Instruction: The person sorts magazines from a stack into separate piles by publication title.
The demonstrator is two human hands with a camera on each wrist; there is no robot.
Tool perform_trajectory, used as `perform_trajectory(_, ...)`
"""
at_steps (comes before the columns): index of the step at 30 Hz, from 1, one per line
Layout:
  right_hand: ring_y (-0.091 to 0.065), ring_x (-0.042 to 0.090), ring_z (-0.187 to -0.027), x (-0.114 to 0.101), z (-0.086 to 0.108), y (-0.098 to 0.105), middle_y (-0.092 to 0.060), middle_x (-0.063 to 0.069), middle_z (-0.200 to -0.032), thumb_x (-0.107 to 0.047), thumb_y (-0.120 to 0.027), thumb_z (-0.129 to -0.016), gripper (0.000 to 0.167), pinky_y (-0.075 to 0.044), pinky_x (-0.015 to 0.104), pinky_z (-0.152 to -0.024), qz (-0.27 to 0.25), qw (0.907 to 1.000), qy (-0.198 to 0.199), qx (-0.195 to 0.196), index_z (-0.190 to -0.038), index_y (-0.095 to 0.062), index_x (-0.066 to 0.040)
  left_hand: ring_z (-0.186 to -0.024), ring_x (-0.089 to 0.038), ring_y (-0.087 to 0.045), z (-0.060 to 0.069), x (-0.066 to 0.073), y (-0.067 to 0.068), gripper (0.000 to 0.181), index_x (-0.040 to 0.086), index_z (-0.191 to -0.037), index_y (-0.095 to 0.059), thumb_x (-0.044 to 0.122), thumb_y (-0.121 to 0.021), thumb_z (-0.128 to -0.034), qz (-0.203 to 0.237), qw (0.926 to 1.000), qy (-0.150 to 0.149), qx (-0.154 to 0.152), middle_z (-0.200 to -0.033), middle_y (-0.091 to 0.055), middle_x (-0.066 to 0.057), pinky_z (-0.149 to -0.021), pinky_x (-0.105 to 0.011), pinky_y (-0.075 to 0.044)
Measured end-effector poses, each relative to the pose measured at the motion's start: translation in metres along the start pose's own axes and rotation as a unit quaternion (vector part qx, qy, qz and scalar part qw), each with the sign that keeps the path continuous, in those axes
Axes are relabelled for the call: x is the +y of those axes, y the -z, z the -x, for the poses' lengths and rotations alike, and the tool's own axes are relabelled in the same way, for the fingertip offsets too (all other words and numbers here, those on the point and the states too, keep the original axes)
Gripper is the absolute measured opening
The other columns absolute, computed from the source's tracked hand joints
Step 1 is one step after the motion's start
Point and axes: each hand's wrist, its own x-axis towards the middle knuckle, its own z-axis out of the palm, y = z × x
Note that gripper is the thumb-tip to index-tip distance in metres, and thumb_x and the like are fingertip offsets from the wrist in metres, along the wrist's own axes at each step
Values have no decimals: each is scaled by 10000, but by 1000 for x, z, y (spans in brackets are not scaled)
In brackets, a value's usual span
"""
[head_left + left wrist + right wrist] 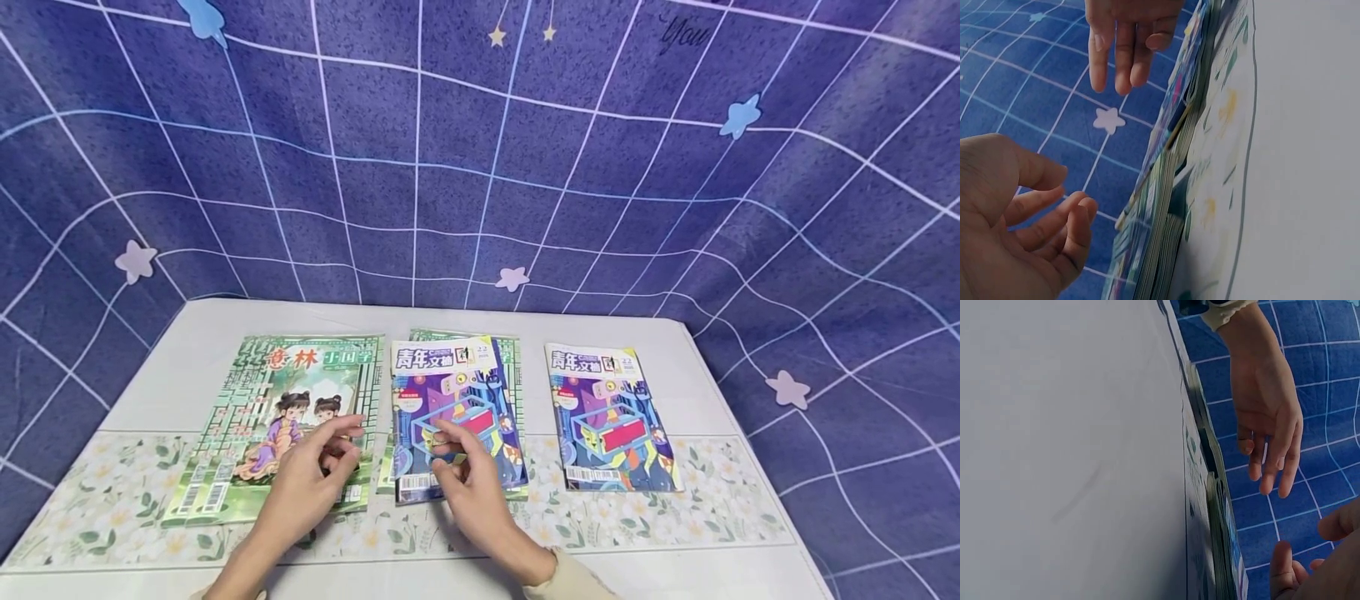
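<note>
On the left of the table lies a fanned stack of green magazines (262, 425), with two cartoon children on the top cover. My left hand (311, 475) hovers above its lower right part, fingers loosely bent with nothing between them. In the middle, a purple-blue magazine (420, 408) rests on a green magazine (512, 358), whose edges show around it. Over its lower right part hangs my right hand (472, 483), fingers relaxed and without a hold. Both wrist views show the hands, left (1029, 219) and right (1322, 562), apart from the magazine edges.
A magazine with a matching purple-blue cover (611, 425) lies by itself on the right. The white table (225, 321) has a floral band (735, 517) across it. Dark blue grid-patterned cloth (450, 192) with stars rises behind and beside the table.
</note>
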Motion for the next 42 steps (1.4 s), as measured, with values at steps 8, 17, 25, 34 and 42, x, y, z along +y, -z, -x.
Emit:
perform_trajectory(8,-644,399,-1177,6,3,14,-662,245,-1329,55,-658,-1024,507,-514,196,-839,109,9998,62,172,-1524,-602,-8,-798,-72,-673,-2,9,-8,436,48,-1424,-697,-49,-750,-1003,239,9988,350,-236,-1182,-783,-108,-671,-239,-578)
perform_trajectory(17,-669,309,-1083,9,3,32,-673,261,-1275,113,-638,-1014,482,-593,234,-773,104,9992,136,348,-1479,-643,-18,-841,-83,-695,-4,14,-16,436,41,-1463,-671,10,-740,-1033,498,9951,758,-405,-1219,-779,-105,-610,-232,-545)
perform_trajectory(25,-667,304,-1132,13,7,47,-683,238,-1281,104,-659,-1011,481,-551,198,-828,122,9978,44,643,-1473,-655,-29,-780,-56,-653,-4,17,-22,454,28,-1478,-657,5,-728,-1030,375,9959,683,-449,-1220,-785,-97,-974,-419,-592)
perform_trajectory(34,-674,194,-1088,17,9,60,-669,277,-1290,144,-640,-1005,464,-539,177,-814,86,9963,39,855,-1460,-632,52,-886,-56,-686,-5,17,-26,484,34,-1473,-666,-31,-734,-999,590,9940,812,-434,-1237,-779,-103,-657,-226,-581)
perform_trajectory(42,-683,293,-1117,21,8,72,-695,259,-1276,105,-670,-1012,442,-558,210,-844,295,9944,-40,1018,-1447,-656,31,-956,-88,-703,-4,18,-30,500,37,-1495,-650,-17,-734,-1005,620,9913,1037,-512,-1269,-776,-92,-720,-224,-608)
